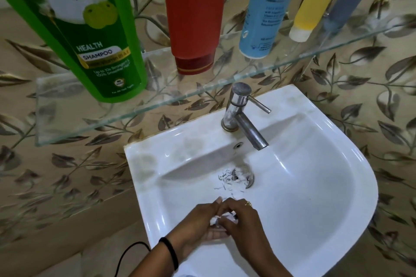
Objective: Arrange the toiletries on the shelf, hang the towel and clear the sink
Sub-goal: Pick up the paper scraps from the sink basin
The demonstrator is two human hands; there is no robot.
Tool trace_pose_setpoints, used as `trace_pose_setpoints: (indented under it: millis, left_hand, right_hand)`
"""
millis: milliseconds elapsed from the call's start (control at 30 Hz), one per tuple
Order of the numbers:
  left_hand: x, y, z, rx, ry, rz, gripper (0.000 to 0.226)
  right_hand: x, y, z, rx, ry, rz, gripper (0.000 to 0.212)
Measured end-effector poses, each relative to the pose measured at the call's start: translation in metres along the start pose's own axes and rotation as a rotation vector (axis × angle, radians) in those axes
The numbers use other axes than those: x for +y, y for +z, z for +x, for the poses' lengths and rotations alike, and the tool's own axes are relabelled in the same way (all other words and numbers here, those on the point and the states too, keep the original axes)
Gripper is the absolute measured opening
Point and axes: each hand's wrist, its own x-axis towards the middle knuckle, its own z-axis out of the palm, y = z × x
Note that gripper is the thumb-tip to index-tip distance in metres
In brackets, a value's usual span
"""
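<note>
While over the sink (315,186), both hands' fingers (227,208) curled, touching paper scraps (221,220).

Sink (315,186): glossy white ceramic. Tap (242,114): dull, spotted metal. Shelf (90,117): clear glass. Shampoo bottle (90,29): glossy plastic.

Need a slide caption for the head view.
Both hands, left hand and right hand, gather paper scraps in the sink; bottles line the glass shelf.

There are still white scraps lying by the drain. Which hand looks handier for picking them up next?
Probably the right hand. It lies on top, fingers free and nearest the scraps at the drain. The left hand sits cupped underneath, holding the gathered paper.
</note>
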Motion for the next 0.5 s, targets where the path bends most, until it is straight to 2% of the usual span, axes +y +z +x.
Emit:
trace_pose_setpoints:
  millis: [33, 100, 167, 267, 300, 367, 400, 433, 500]
  left_hand:
    - [-0.003, -0.001, 0.000, -0.022, 0.007, 0.016, 0.042]
    - [-0.005, -0.004, 0.002, -0.033, 0.047, 0.059, 0.032]
    - [-0.005, -0.007, 0.002, -0.010, 0.096, 0.130, 0.025]
    - [-0.002, -0.011, 0.002, 0.124, 0.158, 0.224, 0.018]
    - [0.000, -0.013, 0.003, 0.174, 0.171, 0.252, 0.018]
    - [0.007, -0.018, 0.006, 0.249, 0.208, 0.281, 0.024]
    - [0.010, -0.020, 0.007, 0.278, 0.235, 0.283, 0.025]
    - [0.014, -0.023, 0.008, 0.303, 0.262, 0.275, 0.026]
    - [0.021, -0.027, 0.007, 0.335, 0.300, 0.230, 0.024]
  right_hand:
    - [0.002, 0.004, -0.001, 0.041, -0.011, -0.044, 0.023]
    - [0.003, 0.009, -0.003, 0.078, -0.031, -0.084, 0.033]
    - [0.005, 0.008, -0.001, 0.017, 0.010, -0.009, 0.040]
    - [0.010, -0.012, 0.014, -0.207, 0.125, 0.191, 0.029]
    - [0.018, -0.018, 0.022, -0.168, 0.152, 0.169, 0.029]
    - [0.036, -0.028, 0.039, 0.061, 0.158, -0.031, 0.022]
    - [0.043, -0.028, 0.046, 0.119, 0.167, -0.140, 0.013]
    - [0.048, -0.026, 0.052, 0.108, 0.191, -0.237, 0.013]
    - [0.059, -0.013, 0.061, -0.023, 0.216, -0.395, 0.032]
